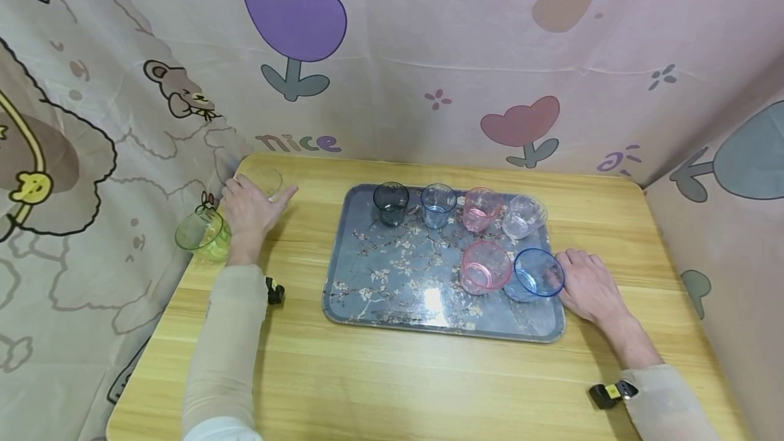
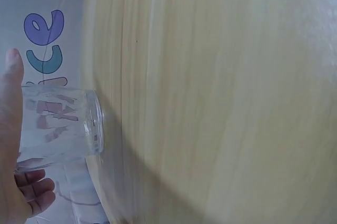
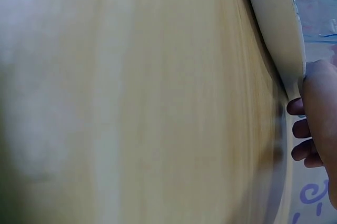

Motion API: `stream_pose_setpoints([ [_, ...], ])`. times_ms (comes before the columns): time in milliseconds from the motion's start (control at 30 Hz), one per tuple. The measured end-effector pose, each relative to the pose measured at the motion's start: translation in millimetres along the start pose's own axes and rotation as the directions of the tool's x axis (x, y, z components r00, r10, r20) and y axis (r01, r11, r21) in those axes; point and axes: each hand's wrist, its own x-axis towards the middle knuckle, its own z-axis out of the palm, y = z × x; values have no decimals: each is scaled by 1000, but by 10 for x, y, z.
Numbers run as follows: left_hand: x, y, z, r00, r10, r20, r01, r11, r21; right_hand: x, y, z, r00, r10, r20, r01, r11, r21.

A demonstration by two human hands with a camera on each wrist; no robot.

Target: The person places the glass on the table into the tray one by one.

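Note:
At the table's back left corner, my left hand (image 1: 247, 209) reaches round a clear glass (image 2: 60, 124), thumb spread wide from the other fingers. The glass stands upright between thumb and fingers in the left wrist view. Left of that hand's wrist stands a green glass (image 1: 205, 233). My right hand (image 1: 591, 284) rests at the right rim of a flowered grey-blue tray (image 1: 392, 318), fingers loosely bent. Its thumb side is right beside a blue glass (image 1: 533, 276) on the tray. In the right wrist view, bent fingers (image 3: 301, 129) show below the tray's rim.
Along the tray's back stand a dark grey glass (image 1: 392, 204), a pale blue glass (image 1: 437, 207), a pink glass (image 1: 480, 211) and a tilted-looking clear glass (image 1: 523, 218). Another pink glass (image 1: 484, 269) stands in front. Printed cloth (image 1: 392, 87) hangs behind and beside the table.

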Motion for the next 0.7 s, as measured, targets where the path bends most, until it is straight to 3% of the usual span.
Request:
stream_pose_setpoints([
  [367,9,-51,4,999,46,-1,-46,997,65,4,-3,0,1000,7,11,-7,1000,4],
  [700,-2,-32,10,997,64,-51,-62,997,47,8,-3,-12,1000,1,6,-1,1000,9],
])
